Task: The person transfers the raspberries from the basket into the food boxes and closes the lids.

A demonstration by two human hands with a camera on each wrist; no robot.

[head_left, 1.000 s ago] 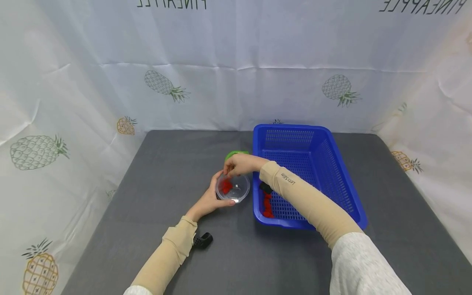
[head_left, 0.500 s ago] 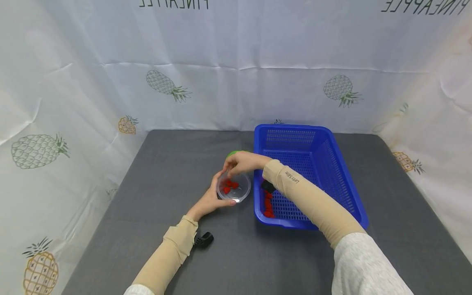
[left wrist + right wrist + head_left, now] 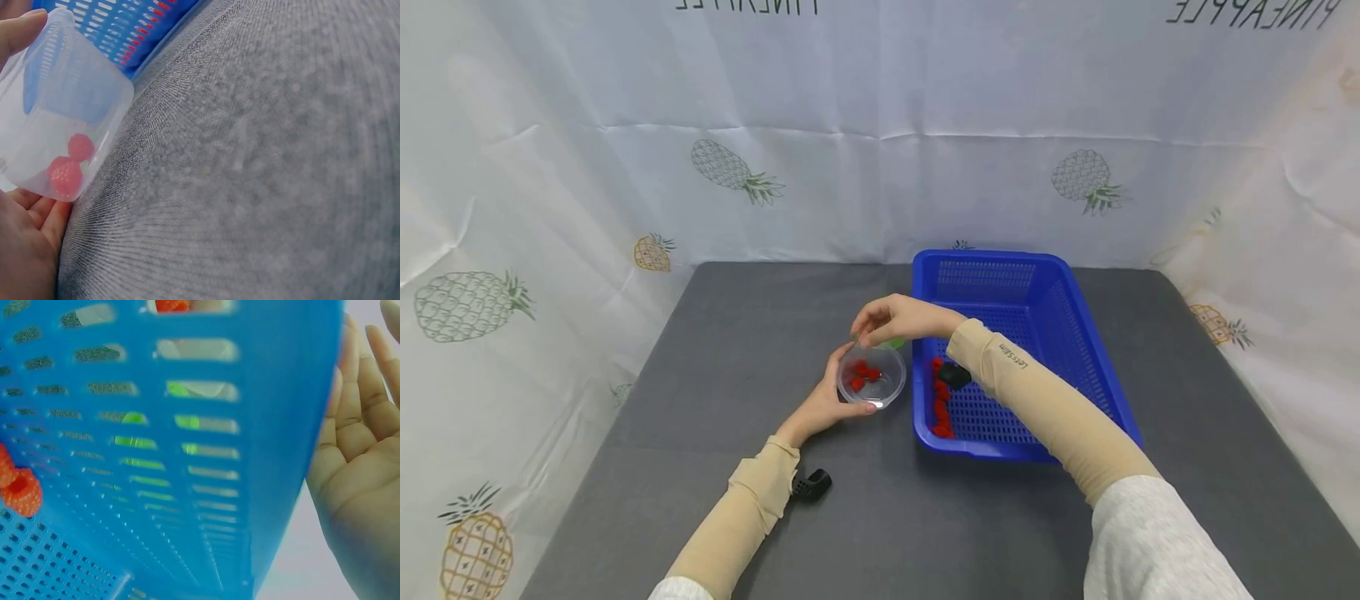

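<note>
Several red berries [image 3: 858,383] lie in the clear cup [image 3: 888,387] the left hand [image 3: 822,408] grips; the right hand [image 3: 904,317] hovers near, fingers relaxed.

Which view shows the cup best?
The head view: it shows the cup from above, nearly whole, in the left hand. The left wrist view gives its side up close, but cut off by the frame. The right wrist view has only pale bits through the basket slots, perhaps the cup.

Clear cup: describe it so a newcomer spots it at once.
On the dark grey table, find the big blue basket. Just left of it in the head view, the person's left hand holds a clear cup. Unlike the basket, it's round and transparent.
</note>
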